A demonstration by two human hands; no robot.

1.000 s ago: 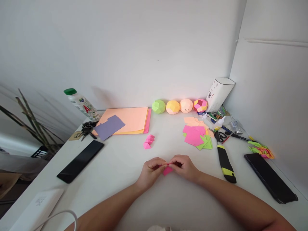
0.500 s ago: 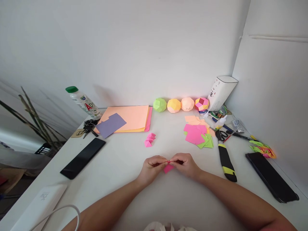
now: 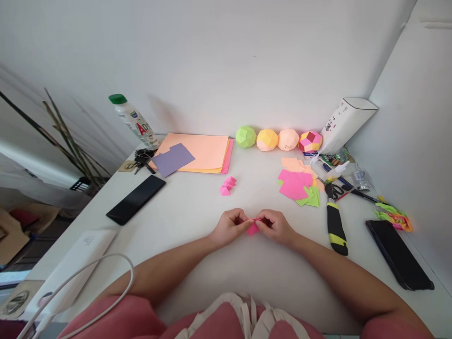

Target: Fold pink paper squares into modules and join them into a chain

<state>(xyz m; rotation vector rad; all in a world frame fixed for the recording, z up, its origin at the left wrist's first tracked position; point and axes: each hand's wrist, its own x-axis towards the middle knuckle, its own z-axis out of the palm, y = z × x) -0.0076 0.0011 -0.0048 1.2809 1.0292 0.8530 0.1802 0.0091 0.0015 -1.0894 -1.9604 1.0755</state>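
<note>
Between my two hands is a small pink paper piece, pinched along its upper edge. My left hand grips its left side between thumb and forefinger. On the right side my right hand pinches it the same way, with the fingertips of both hands almost meeting. Beyond them on the table lie several small folded pink paper shapes in a cluster. To the right sits a pile of pink paper cut-outs with green cut-outs partly under it.
Along the wall stand paper balls. Coloured sheets and a purple sheet lie at back left, beside a bottle. A black phone and a white device are left; a utility knife and black case right.
The camera view has tilted downward and shifted left, so more of my lap shows. Both hands keep their pinch on the pink paper piece, with little visible change in the fingers.
</note>
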